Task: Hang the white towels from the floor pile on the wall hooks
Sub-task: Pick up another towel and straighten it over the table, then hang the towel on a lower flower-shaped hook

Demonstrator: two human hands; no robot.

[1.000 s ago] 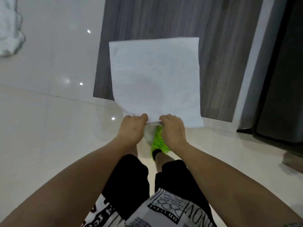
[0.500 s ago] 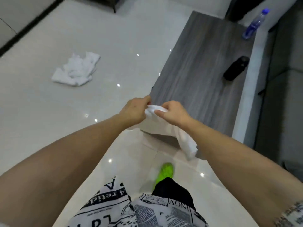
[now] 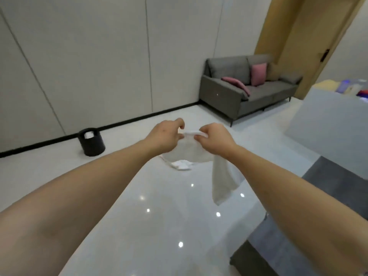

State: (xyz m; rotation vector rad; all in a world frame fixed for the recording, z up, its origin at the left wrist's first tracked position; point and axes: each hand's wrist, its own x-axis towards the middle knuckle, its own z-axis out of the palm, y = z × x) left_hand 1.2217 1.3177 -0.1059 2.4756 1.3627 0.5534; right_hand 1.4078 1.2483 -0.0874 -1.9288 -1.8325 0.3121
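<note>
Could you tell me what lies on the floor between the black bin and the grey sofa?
In the head view, the floor pile of white towels lies between black bin and grey sofa, partly hidden behind the held towel.

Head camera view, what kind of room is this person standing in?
Probably a living room or lounge: a grey sofa with pink cushions stands by a panelled wall, on a glossy tiled floor.

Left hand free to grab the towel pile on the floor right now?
Probably not. The left hand and right hand both pinch the top edge of the white towel, which hangs in front of the floor pile. The pile also lies well below and beyond the hands.
</note>
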